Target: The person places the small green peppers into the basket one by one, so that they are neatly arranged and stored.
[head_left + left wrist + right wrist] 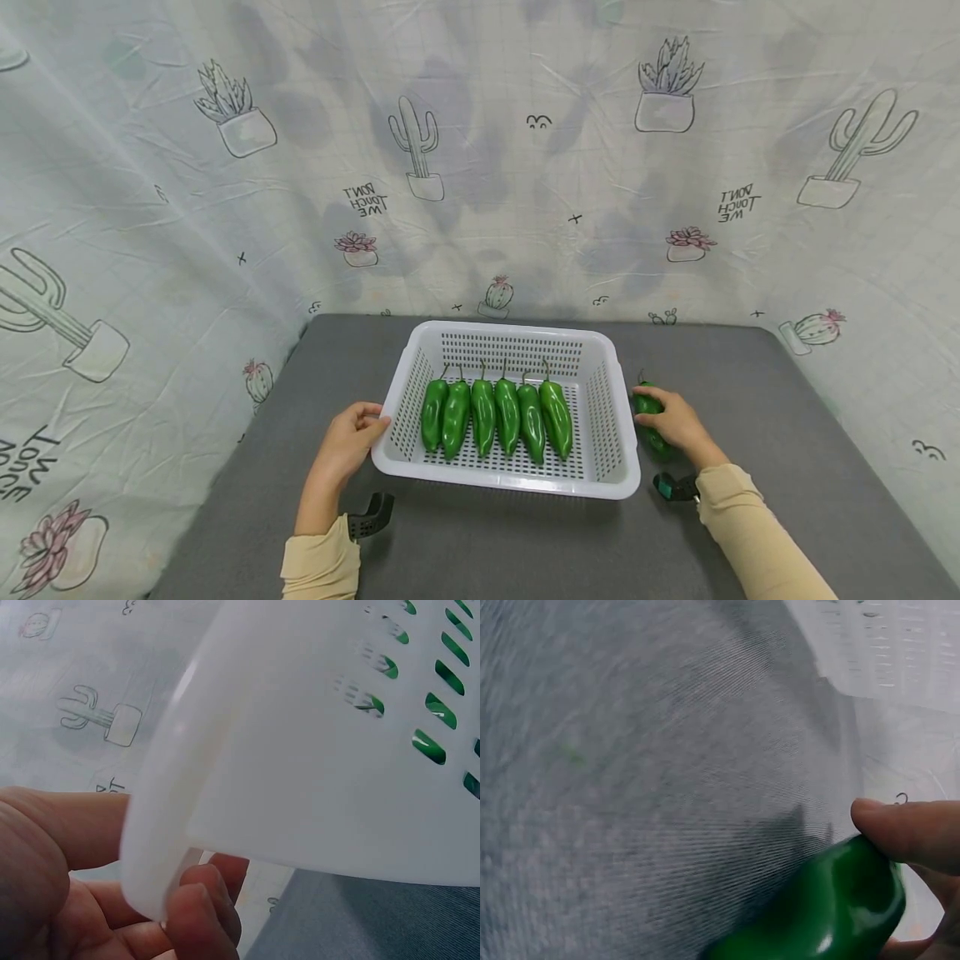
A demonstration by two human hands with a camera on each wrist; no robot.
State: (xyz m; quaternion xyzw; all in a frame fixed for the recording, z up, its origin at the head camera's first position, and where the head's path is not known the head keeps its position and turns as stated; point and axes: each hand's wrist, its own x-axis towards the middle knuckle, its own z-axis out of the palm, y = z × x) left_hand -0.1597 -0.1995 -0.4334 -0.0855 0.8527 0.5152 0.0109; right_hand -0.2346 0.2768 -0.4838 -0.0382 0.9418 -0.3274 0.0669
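A white perforated plastic basket [502,477] holds several long green peppers [483,417] side by side in a row, stems toward the far wall. My left hand [351,442] grips the basket's left rim; in the left wrist view the thumb lies on the outside and the curled fingers [199,919] reach under the edge. To the right of the basket, my right hand [675,423] holds one more green pepper [651,442], its stem pointing away from me. The right wrist view shows the thumb [907,829] against this glossy pepper [817,907], with the far fingers partly hidden.
Under the basket spreads a dark grey table surface [510,550]. A pale curtain [495,167] printed with cacti and potted plants hangs behind and at both sides. Each wrist wears a black device [372,517], close to the beige sleeves.
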